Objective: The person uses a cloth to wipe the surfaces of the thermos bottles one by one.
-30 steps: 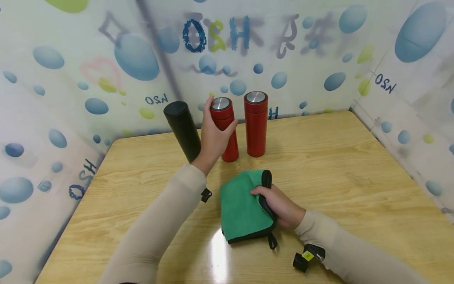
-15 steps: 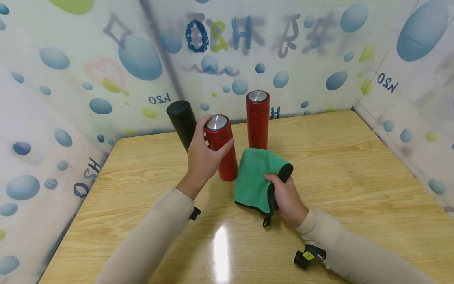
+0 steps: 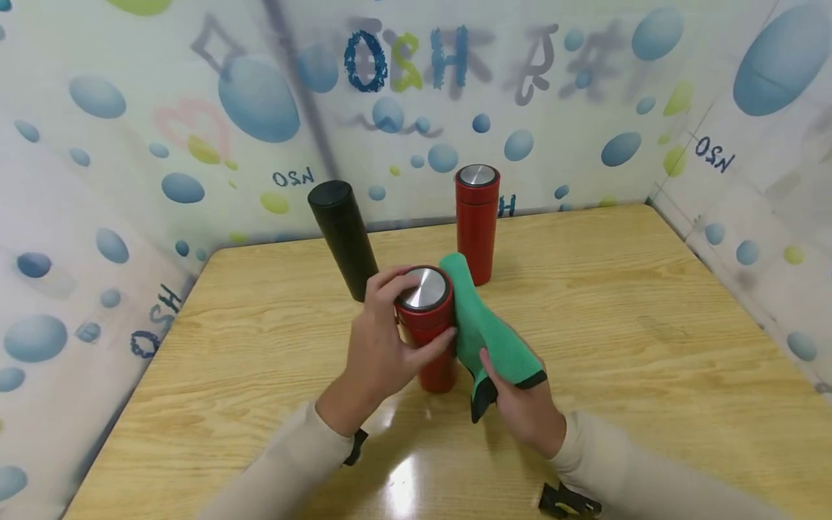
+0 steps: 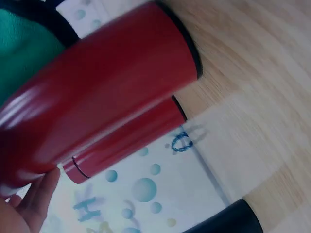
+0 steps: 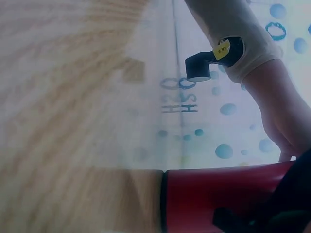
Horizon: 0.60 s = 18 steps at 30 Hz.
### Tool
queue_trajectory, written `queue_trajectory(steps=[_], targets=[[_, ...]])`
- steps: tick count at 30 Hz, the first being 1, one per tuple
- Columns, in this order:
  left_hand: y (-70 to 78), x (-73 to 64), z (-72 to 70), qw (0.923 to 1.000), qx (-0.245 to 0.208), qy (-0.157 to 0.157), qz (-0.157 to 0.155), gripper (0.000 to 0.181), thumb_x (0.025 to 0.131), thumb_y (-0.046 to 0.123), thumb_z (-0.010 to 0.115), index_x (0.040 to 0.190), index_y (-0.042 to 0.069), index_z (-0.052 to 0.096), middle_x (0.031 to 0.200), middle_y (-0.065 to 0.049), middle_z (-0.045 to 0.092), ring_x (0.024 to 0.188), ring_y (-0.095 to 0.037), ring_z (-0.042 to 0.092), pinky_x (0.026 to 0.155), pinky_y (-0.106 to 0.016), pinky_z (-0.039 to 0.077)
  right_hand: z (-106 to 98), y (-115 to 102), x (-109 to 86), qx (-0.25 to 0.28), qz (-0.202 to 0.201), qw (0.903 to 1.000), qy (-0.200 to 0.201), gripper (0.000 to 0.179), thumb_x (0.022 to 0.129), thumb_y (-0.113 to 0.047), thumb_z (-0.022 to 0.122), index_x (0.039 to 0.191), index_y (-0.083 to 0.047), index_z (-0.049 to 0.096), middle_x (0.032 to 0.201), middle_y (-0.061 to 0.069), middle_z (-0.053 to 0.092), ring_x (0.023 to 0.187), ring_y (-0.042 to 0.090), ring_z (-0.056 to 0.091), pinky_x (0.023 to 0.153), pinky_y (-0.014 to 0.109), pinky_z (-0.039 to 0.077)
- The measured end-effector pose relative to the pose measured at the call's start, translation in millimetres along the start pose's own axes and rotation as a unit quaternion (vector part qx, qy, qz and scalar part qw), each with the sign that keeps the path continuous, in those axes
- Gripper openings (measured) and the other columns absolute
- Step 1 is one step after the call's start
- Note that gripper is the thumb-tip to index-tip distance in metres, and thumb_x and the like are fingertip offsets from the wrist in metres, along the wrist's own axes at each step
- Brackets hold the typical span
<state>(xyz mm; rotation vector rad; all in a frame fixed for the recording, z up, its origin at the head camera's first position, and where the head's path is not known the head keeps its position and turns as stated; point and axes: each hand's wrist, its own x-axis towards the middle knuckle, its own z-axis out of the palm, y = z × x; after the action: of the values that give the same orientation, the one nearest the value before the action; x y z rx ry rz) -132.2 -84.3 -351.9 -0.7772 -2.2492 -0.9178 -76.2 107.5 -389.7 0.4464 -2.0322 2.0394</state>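
My left hand (image 3: 377, 347) grips a red thermos flask (image 3: 437, 354) around its upper part, with fingers by the silver-topped lid. In the left wrist view this flask (image 4: 112, 77) fills much of the picture, and its black-ringed base shows over the wood. A green cloth (image 3: 489, 328) with black edging is held in my right hand (image 3: 529, 415), the thumb on top. The cloth lies along the right side of the flask. In the right wrist view the flask (image 5: 218, 194) appears at the bottom, partly covered by dark cloth edging.
A second red flask (image 3: 477, 231) stands behind, toward the back of the wooden table (image 3: 624, 310). A black flask (image 3: 344, 242) stands at the back left. Patterned walls (image 3: 559, 94) close in the table at the back and sides.
My left hand has brought the red flask from between the other two flasks toward me. My right hand has moved the cloth up and against the flask's right side.
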Motion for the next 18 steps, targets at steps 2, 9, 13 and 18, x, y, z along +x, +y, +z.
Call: queue_trajectory(steps=[2, 9, 13, 18], targets=[[1.3, -3.6, -0.1, 0.9998, -0.006, -0.003, 0.018, 0.083, 0.075, 0.026, 0.087, 0.137, 0.009, 0.034, 0.137, -0.018, 0.048, 0.120, -0.030, 0.062, 0.090, -0.041, 0.059, 2, 0, 0.2, -0.020, -0.088, 0.9959, -0.010, 0.055, 0.093, 0.015, 0.053, 0.147, 0.007, 0.041, 0.149, -0.007, 0.050, 0.136, 0.000, 0.046, 0.108, 0.016, 0.040], [-5.7, -9.2, 0.3, 0.9991, -0.018, 0.022, 0.032, 0.079, 0.076, 0.022, 0.084, 0.135, 0.008, 0.034, 0.132, -0.022, 0.053, 0.115, -0.035, 0.066, 0.087, -0.044, 0.059, 6, 8, 6.6, 0.007, -0.163, 0.9852, -0.052, 0.062, 0.087, 0.027, 0.051, 0.146, 0.008, 0.042, 0.152, -0.006, 0.048, 0.142, 0.010, 0.045, 0.114, 0.025, 0.039], [-7.6, -9.4, 3.8, 0.9983, -0.011, 0.043, 0.038, 0.074, 0.081, 0.029, 0.081, 0.134, 0.008, 0.034, 0.130, -0.023, 0.055, 0.113, -0.035, 0.067, 0.086, -0.044, 0.059, 6, 13, 8.0, 0.001, -0.078, 0.9961, -0.041, 0.047, 0.096, 0.012, 0.051, 0.142, 0.003, 0.048, 0.141, -0.007, 0.055, 0.133, 0.007, 0.052, 0.109, 0.021, 0.043], [-9.3, -9.8, 8.5, 0.9976, -0.014, 0.053, 0.044, 0.071, 0.084, 0.034, 0.077, 0.134, 0.008, 0.035, 0.129, -0.023, 0.056, 0.112, -0.034, 0.067, 0.086, -0.043, 0.060, 4, 12, 8.5, -0.004, -0.029, 0.9990, -0.033, 0.036, 0.101, 0.001, 0.050, 0.137, -0.002, 0.050, 0.129, -0.008, 0.057, 0.124, 0.005, 0.054, 0.104, 0.016, 0.045]])
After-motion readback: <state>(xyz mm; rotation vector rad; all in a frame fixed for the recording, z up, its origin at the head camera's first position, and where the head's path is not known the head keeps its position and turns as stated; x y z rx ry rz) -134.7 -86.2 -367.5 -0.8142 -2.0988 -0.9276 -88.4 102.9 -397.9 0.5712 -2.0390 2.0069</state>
